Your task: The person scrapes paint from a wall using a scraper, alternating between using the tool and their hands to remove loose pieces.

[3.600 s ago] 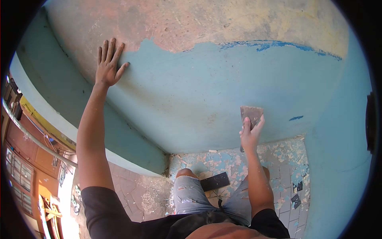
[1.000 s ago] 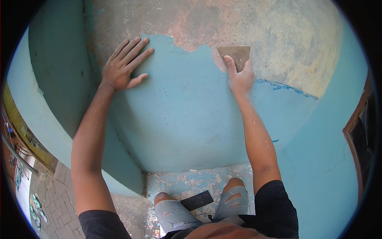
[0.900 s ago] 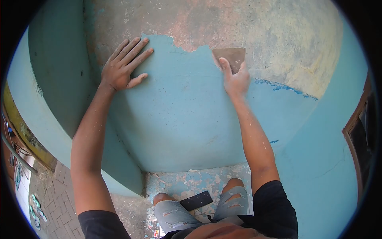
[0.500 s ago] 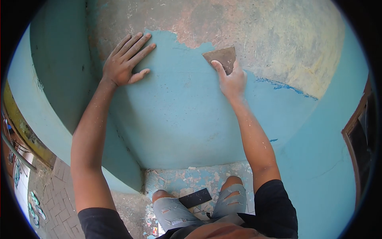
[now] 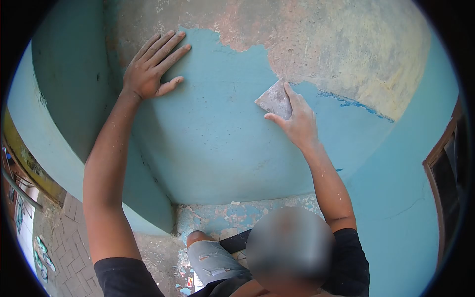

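Observation:
My left hand (image 5: 148, 72) lies flat with fingers spread on the wall, across the edge between bare plaster and blue paint. A flat scraper blade (image 5: 275, 100) is gripped between the thumb and fingers of my right hand (image 5: 301, 121). It is tilted against the blue painted wall (image 5: 222, 138), just below the ragged paint edge. Above it shows the bare, stripped plaster (image 5: 346, 44). A strip of darker blue paint (image 5: 356, 103) hangs at the lower edge of the bare patch.
Paint flakes cover the ledge (image 5: 217, 215) at the wall's foot. A dark flat piece (image 5: 236, 241) lies between my knees, partly hidden by a blurred round shape. A curved blue wall edge (image 5: 59, 119) stands at left, a framed opening (image 5: 438, 168) at right. Sandals (image 5: 44, 255) lie lower left.
My right hand and the scraper have moved down, and the blade has turned to show a paler face. A blurred round shape now covers part of my lap. My left hand stays on the wall.

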